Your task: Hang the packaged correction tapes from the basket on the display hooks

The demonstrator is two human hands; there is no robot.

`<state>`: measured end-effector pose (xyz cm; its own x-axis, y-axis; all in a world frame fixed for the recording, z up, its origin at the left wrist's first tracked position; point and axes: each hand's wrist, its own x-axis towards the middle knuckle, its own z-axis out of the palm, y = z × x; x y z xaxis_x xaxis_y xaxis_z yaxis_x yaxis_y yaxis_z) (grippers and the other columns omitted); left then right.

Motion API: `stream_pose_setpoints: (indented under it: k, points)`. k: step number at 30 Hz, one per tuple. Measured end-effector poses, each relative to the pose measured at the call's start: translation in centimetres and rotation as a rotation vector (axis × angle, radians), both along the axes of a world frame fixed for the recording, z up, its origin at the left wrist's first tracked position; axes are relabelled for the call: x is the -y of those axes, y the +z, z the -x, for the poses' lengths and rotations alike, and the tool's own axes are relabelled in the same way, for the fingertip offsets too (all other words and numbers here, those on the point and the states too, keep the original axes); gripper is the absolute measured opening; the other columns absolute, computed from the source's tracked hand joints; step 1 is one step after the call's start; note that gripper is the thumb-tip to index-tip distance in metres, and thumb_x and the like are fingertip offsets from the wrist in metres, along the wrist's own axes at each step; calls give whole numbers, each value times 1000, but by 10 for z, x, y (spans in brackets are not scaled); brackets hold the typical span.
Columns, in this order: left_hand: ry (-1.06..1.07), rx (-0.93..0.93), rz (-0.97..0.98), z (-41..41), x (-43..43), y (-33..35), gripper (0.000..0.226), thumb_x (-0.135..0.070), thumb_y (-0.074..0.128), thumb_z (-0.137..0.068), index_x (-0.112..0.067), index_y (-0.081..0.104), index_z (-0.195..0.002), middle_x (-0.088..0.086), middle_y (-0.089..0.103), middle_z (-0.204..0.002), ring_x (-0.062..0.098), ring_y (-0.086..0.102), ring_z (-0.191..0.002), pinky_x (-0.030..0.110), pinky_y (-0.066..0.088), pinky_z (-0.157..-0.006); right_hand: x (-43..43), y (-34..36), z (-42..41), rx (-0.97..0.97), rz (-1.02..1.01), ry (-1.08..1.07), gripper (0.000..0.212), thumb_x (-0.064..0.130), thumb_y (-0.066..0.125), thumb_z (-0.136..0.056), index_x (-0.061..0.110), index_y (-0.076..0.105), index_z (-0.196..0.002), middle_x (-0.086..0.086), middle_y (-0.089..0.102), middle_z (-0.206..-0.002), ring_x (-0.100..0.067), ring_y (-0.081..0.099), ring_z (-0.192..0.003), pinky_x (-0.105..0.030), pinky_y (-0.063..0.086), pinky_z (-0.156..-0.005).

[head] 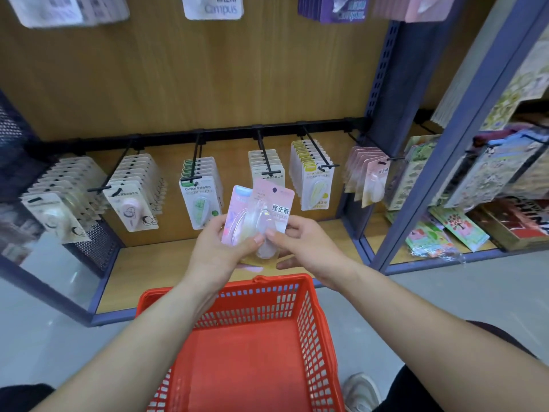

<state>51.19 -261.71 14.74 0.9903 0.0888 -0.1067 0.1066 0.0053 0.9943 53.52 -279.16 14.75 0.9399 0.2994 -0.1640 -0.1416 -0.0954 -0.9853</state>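
while both hands are raised above the red basket (312,324), the left hand (221,252) has its fingers curled around the lower part of a pale lilac pack of correction tape (237,214), and the right hand (310,248) pinches a pink pack (274,202) with the thumb on its front. the two packs overlap, the pink one in front, and they are near the black hooks (264,157) where other packs (315,179) hang in rows.
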Motion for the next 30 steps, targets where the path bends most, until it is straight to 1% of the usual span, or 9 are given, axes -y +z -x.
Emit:
stream_pose_setpoints:
  k: [4,7,12,16,18,20,22,26,30]
  points:
    - [58,4,-20,3,-9,-2,28,-8,76,-88,-17,67,-113,5,78,-105,30,74,-101,52,60,-89,-1,-7,3,-2,-3,-69,26,22,67,-98,15,61,-123,-7,78,-107,-18,72,-81,-31,56,-62]
    - [88,-19,-37,4,-19,-3,25,-4,72,-91,-22,68,-109,1,78,-105,26,74,-102,49,58,-92,8,-12,-4,7,-19,-175,27,18,69,-97,17,58,-121,-4,79,-104,-18,76,-86,-30,56,-63]
    - [64,-34,-51,6,-28,-4,29,-5,73,-90,-21,68,-113,0,78,-107,22,75,-100,37,57,-79,64,-22,-38,75,82,-359,29,14,64,-99,25,61,-126,1,76,-110,-22,74,-101,-41,58,-83]
    - [30,-57,-77,2,-20,-4,29,-1,73,-88,-17,68,-111,1,79,-102,17,76,-90,25,56,-67,122,-26,-63,123,202,-500,34,13,61,-100,21,62,-134,3,71,-118,-9,69,-95,-25,52,-69]
    - [20,-61,-90,-1,-14,-4,30,1,73,-87,-17,67,-111,0,79,-101,14,76,-85,19,54,-60,147,-31,-74,103,210,-560,32,16,63,-100,24,63,-131,1,71,-118,-17,70,-99,-33,55,-75]
    - [12,-62,-97,-5,-7,-5,31,2,73,-87,-16,67,-111,-1,79,-101,16,76,-88,21,55,-62,163,-34,-85,77,231,-544,31,18,64,-99,27,64,-128,1,73,-117,-24,70,-104,-47,58,-92]
    - [2,-63,-103,-10,0,-4,31,1,74,-87,-15,66,-112,-3,79,-100,17,76,-92,25,56,-67,173,-36,-95,61,228,-516,31,17,63,-99,28,64,-128,1,73,-117,-24,71,-106,-52,55,-99]
    - [-2,-57,-115,-18,10,-4,31,0,74,-88,-15,66,-113,-4,79,-101,17,76,-93,28,58,-72,179,-42,-113,65,165,-576,30,15,58,-98,27,63,-125,1,71,-121,-24,69,-110,-52,53,-102]
    - [3,-59,-124,-24,14,-8,29,2,73,-88,-13,66,-112,-1,79,-100,19,76,-90,22,60,-65,180,-53,-122,19,53,-636,28,12,48,-104,26,58,-127,0,68,-124,-26,67,-112,-51,55,-98]
